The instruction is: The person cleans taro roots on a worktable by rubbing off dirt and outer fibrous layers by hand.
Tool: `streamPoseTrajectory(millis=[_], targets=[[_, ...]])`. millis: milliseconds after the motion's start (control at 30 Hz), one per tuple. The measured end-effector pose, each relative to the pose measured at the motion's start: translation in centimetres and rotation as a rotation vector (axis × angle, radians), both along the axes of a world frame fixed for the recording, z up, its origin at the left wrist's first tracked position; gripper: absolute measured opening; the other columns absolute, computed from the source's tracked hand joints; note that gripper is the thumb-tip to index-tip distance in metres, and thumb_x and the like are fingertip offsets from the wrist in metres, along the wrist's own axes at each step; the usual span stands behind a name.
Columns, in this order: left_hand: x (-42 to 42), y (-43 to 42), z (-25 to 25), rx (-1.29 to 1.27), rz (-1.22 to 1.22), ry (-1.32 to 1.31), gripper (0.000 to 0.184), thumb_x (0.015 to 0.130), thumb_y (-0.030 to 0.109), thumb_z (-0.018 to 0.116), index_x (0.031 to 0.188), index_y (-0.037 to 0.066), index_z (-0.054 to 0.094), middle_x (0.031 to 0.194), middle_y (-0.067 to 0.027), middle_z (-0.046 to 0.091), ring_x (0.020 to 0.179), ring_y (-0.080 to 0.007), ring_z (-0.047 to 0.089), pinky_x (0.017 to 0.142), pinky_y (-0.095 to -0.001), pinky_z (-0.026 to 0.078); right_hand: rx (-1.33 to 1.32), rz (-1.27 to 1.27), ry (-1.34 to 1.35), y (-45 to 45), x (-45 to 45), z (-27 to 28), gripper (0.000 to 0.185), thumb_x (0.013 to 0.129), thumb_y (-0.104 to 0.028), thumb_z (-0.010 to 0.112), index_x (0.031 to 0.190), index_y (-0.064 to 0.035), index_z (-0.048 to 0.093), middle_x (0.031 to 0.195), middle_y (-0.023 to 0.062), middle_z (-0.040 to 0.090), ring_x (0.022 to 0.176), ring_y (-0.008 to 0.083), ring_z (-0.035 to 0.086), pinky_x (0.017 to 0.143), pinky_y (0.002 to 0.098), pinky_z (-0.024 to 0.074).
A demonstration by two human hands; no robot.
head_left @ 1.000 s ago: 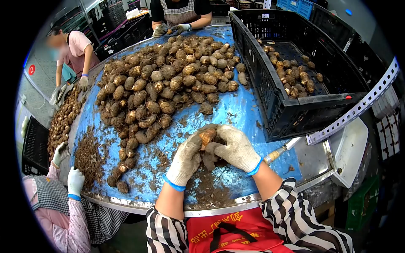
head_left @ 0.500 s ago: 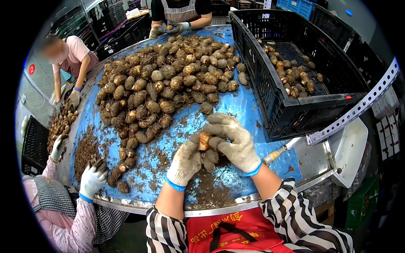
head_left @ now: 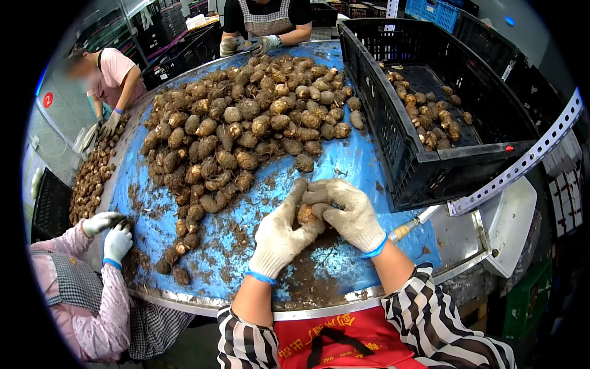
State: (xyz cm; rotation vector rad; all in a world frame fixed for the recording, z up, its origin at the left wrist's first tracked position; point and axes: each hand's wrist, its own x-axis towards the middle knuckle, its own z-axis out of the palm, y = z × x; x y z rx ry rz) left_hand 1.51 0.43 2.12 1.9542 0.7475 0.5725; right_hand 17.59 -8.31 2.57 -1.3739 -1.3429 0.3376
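A small brown taro (head_left: 305, 214) is held between my two gloved hands above the blue table sheet. My left hand (head_left: 281, 237) cups it from the left, palm turned partly up, its fingers touching the taro. My right hand (head_left: 349, 212) has its fingers and thumb closed on the taro from the right. Both white gloves are soiled at the fingertips. Just beyond my hands lies a large pile of rough, hairy taros (head_left: 246, 123). Loose soil (head_left: 307, 280) lies on the sheet below my hands.
A black crate (head_left: 430, 157) with several taros inside stands at the right. Near it lies a tool with a wooden handle (head_left: 402, 231). Co-workers' gloved hands are at the left edge (head_left: 117, 243), far left (head_left: 110, 123) and far side (head_left: 264, 44).
My left hand has turned its palm more upward, and the taro sits lower between my hands. The dark clump under it no longer shows. The near-left co-worker's hands have come together.
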Motion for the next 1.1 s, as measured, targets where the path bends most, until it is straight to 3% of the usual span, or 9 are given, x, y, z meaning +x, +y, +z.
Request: streamPoseTrajectory(millis=[167, 300, 367, 533, 667, 900, 967, 1033, 1100], targets=[[0.0, -0.6, 0.5, 0.205, -0.014, 0.034, 0.081, 0.081, 0.032, 0.076, 0.153, 0.015, 0.042, 0.122, -0.0196, 0.069, 0.109, -0.0323, 0.069, 0.091, -0.036, 0.055, -0.175, -0.248, 0.286, -0.2, 0.7, -0.1, 0.017, 0.087, 0.0, 0.059, 0.097, 0.0026, 0.072, 0.103, 0.0152, 0.072, 0.096, 0.0232, 0.068, 0.086, 0.0341, 0.0548], [-0.1, -0.6, 0.5, 0.295, 0.0, 0.076, 0.085, 0.08, 0.028, 0.077, 0.154, 0.015, 0.038, 0.11, -0.0198, 0.071, 0.098, -0.0332, 0.072, 0.082, -0.0379, 0.057, -0.085, 0.142, 0.6, 0.0, 1.6, 0.0, 0.023, 0.091, -0.002, 0.059, 0.11, 0.002, 0.069, 0.116, 0.0157, 0.069, 0.105, 0.0206, 0.066, 0.094, 0.0331, 0.0524], [0.1, -0.5, 0.0, 0.336, 0.003, 0.049, 0.087, 0.079, 0.025, 0.077, 0.155, 0.015, 0.037, 0.105, -0.0196, 0.071, 0.094, -0.034, 0.072, 0.079, -0.0385, 0.057, -0.247, 0.008, 0.096, -0.5, -0.3, 1.4, 0.027, 0.088, -0.006, 0.066, 0.115, -0.0011, 0.069, 0.115, 0.0145, 0.069, 0.111, 0.0249, 0.065, 0.098, 0.0339, 0.0502], [0.4, -0.9, 0.2, 0.349, -0.016, -0.001, 0.086, 0.076, 0.018, 0.077, 0.153, 0.01, 0.039, 0.105, -0.0206, 0.069, 0.095, -0.0374, 0.069, 0.081, -0.0399, 0.056, -0.214, -0.09, 0.208, -0.4, -0.5, 0.1, 0.021, 0.089, -0.003, 0.063, 0.108, 0.0014, 0.07, 0.107, 0.0134, 0.071, 0.098, 0.0214, 0.068, 0.089, 0.0319, 0.0527], [0.2, -0.8, -0.6, 0.426, -0.03, -0.109, 0.08, 0.075, 0.012, 0.077, 0.148, 0.008, 0.046, 0.106, -0.0195, 0.068, 0.098, -0.0368, 0.067, 0.084, -0.0405, 0.054, -0.153, -0.136, 0.598, 0.0, 0.0, -1.0, 0.021, 0.091, -0.001, 0.056, 0.106, 0.0033, 0.07, 0.105, 0.0124, 0.07, 0.093, 0.0146, 0.064, 0.086, 0.0289, 0.0518], [-1.2, -1.7, 1.0, 0.515, 0.109, -0.074, 0.067, 0.074, 0.0, 0.075, 0.138, 0.0, 0.057, 0.115, -0.0166, 0.068, 0.103, -0.0279, 0.068, 0.093, -0.0349, 0.053, -0.178, 0.021, 0.178, -0.8, -1.9, 1.1, 0.027, 0.09, -0.002, 0.058, 0.113, 0.0024, 0.071, 0.106, 0.0139, 0.069, 0.101, 0.0176, 0.065, 0.09, 0.0314, 0.0518], [-1.6, -2.6, 1.5, 0.537, 0.166, -0.109, 0.057, 0.076, 0.006, 0.072, 0.132, 0.0, 0.06, 0.106, -0.0194, 0.068, 0.098, -0.0344, 0.067, 0.088, -0.0401, 0.054, -0.161, 0.048, 0.424, -0.6, -1.5, -0.8, 0.021, 0.092, -0.005, 0.063, 0.109, 0.002, 0.072, 0.097, 0.0098, 0.073, 0.088, 0.0159, 0.068, 0.082, 0.0283, 0.0549], [-2.1, -3.3, 1.2, 0.485, 0.18, -0.179, 0.052, 0.077, 0.003, 0.07, 0.129, -0.002, 0.061, 0.114, -0.0199, 0.066, 0.106, -0.0323, 0.066, 0.094, -0.0374, 0.053, -0.109, -0.015, 0.573, -0.1, -1.6, -0.5, 0.018, 0.094, -0.003, 0.059, 0.106, 0.0038, 0.071, 0.089, 0.0072, 0.072, 0.074, 0.0148, 0.066, 0.071, 0.0255, 0.0552], [-2.6, -3.6, 1.3, 0.058, 0.19, -0.378, 0.056, 0.08, -0.002, 0.067, 0.135, -0.002, 0.056, 0.126, -0.0166, 0.064, 0.116, -0.0263, 0.063, 0.101, -0.034, 0.05, -0.239, -0.013, 0.676, -0.4, -1.4, 0.4, 0.017, 0.097, -0.006, 0.057, 0.104, 0.0027, 0.07, 0.088, 0.0073, 0.071, 0.071, 0.0126, 0.063, 0.063, 0.0251, 0.0533]])
